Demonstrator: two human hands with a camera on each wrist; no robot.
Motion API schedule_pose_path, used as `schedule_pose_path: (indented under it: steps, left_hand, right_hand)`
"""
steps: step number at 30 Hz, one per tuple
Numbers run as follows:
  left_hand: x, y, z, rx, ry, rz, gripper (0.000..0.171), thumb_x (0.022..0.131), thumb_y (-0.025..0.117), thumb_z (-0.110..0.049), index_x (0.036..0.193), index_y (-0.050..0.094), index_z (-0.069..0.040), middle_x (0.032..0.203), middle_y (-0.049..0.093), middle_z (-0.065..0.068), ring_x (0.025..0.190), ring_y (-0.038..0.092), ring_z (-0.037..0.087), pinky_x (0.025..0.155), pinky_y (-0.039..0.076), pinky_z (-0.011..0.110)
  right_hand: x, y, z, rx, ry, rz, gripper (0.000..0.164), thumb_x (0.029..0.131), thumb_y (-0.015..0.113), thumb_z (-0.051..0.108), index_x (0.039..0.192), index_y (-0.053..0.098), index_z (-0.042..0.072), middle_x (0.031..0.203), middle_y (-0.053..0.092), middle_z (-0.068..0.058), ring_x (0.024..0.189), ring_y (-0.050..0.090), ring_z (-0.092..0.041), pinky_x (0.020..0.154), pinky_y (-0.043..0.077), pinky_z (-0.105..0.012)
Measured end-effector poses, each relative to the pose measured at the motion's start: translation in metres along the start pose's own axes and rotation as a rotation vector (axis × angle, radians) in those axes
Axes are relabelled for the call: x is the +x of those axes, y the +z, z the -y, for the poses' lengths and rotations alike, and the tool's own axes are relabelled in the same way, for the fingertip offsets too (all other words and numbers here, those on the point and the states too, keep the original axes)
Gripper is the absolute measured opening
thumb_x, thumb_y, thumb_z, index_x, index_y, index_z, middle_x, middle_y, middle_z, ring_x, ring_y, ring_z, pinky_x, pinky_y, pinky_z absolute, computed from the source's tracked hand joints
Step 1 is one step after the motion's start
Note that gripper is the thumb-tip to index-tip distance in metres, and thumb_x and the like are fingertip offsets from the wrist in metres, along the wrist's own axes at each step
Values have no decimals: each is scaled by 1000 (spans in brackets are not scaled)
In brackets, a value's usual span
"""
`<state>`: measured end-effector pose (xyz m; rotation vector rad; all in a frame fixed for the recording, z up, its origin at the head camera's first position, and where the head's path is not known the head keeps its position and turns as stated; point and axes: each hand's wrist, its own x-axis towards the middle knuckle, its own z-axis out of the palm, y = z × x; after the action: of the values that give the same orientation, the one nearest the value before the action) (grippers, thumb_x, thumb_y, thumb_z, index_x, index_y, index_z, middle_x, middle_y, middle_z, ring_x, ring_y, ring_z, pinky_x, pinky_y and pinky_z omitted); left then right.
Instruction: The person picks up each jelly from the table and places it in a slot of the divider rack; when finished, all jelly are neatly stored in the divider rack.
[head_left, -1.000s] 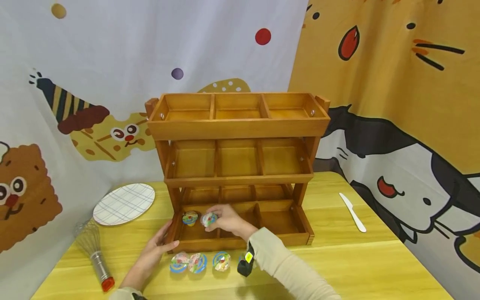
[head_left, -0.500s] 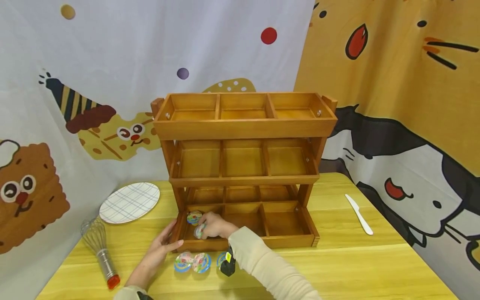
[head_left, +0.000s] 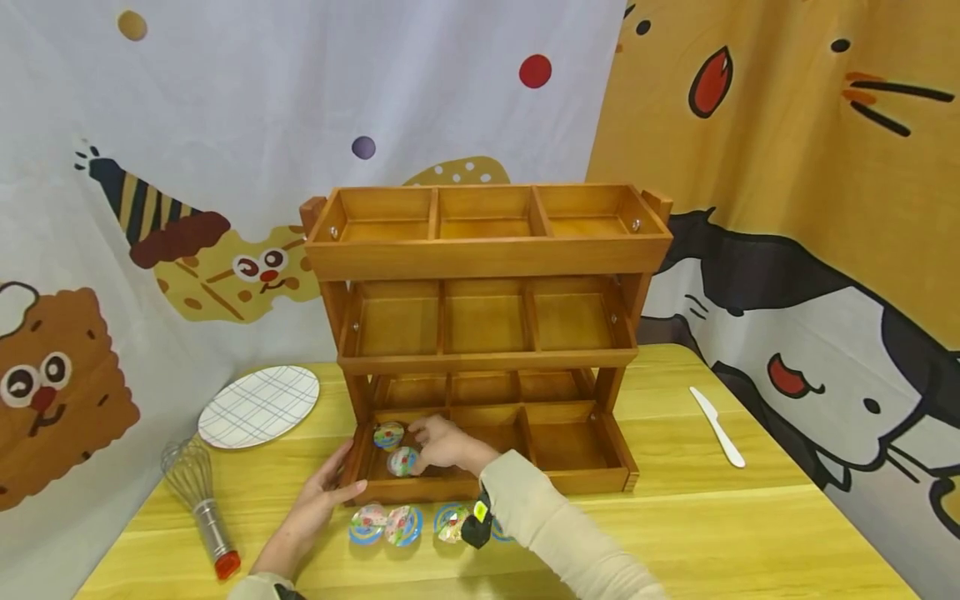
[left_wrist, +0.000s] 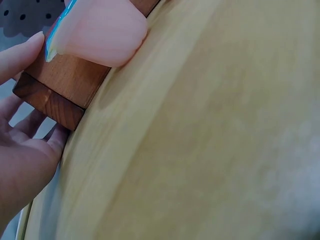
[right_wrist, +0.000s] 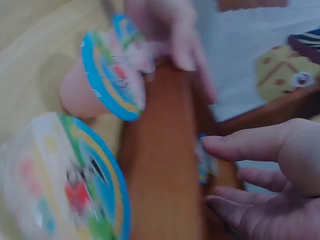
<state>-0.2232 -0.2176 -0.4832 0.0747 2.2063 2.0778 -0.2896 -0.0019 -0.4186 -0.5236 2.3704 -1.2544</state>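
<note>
In the head view, two small jelly cups with printed lids sit in the left compartment of the wooden rack's (head_left: 487, 260) bottom tray: a rear cup (head_left: 388, 435) and a front cup (head_left: 402, 461). My right hand (head_left: 450, 444) is just right of the front cup, thumb and fingers spread apart and holding nothing. Straight fingers of my left hand (head_left: 318, 497) rest along the tray's left outer side, its thumb at the front corner. The left wrist view has a pink jelly cup (left_wrist: 105, 32) beside that wooden corner (left_wrist: 50, 100).
Several jelly cups stand in a row before the rack, including a left cup (head_left: 367, 525) and one (head_left: 452, 523) partly behind my right wrist strap. A checked plate (head_left: 258, 406) and a whisk (head_left: 198, 508) lie left; a white knife (head_left: 717, 427) lies right.
My right hand has lowered the front jelly cup into the left compartment, let go of it and drawn back slightly to the right. My left hand keeps its place at the tray's corner.
</note>
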Motion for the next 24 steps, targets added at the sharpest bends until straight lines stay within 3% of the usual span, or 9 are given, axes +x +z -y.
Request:
schedule_pose_path:
  steps: [7, 11, 13, 15, 19, 24]
  left_hand:
    - [5, -2, 5, 6, -9, 9, 79, 82, 59, -15, 143, 10, -17, 149, 9, 15, 134, 15, 38, 107, 12, 59]
    - [4, -4, 5, -10, -5, 23, 78, 83, 58, -14, 143, 8, -16, 150, 6, 15, 135, 11, 38, 106, 8, 61]
    - [3, -4, 4, -14, -3, 28, 78, 83, 57, -14, 143, 7, -15, 150, 4, 14, 135, 8, 38, 105, 6, 61]
    - [3, -4, 3, -13, -4, 32, 78, 83, 57, -14, 143, 7, -14, 150, 4, 14, 135, 9, 38, 105, 6, 61]
    - [2, -2, 1, -12, -2, 39, 79, 83, 58, -14, 143, 7, -13, 150, 6, 15, 134, 12, 38, 107, 9, 59]
    - [3, -1, 2, -20, 5, 37, 78, 83, 57, -11, 143, 7, -14, 150, 5, 15, 134, 12, 38, 107, 8, 59]
  right_hand:
    - [-52, -49, -22, 310, -152, 45, 50, 75, 68, 6, 121, 48, 1, 119, 55, -20, 110, 53, -34, 88, 49, -36]
    - [-84, -62, -45, 540, -168, 119, 46, 79, 62, 5, 121, 47, -2, 118, 55, -21, 108, 56, -30, 93, 46, -40]
    - [-97, -63, -59, 600, -167, 127, 44, 80, 62, 6, 120, 46, -2, 117, 56, -19, 106, 57, -27, 95, 43, -43]
    - [-109, -61, -72, 598, -180, 96, 44, 80, 62, 7, 119, 46, -4, 117, 56, -20, 107, 56, -29, 95, 43, -42]
    - [-127, -54, -94, 457, -216, -17, 44, 78, 65, 10, 117, 49, -3, 121, 53, -23, 112, 49, -37, 92, 47, -32]
    - [-134, -44, -112, 410, -199, 6, 55, 74, 68, 9, 122, 45, -3, 127, 46, -24, 113, 49, -31, 93, 45, -27]
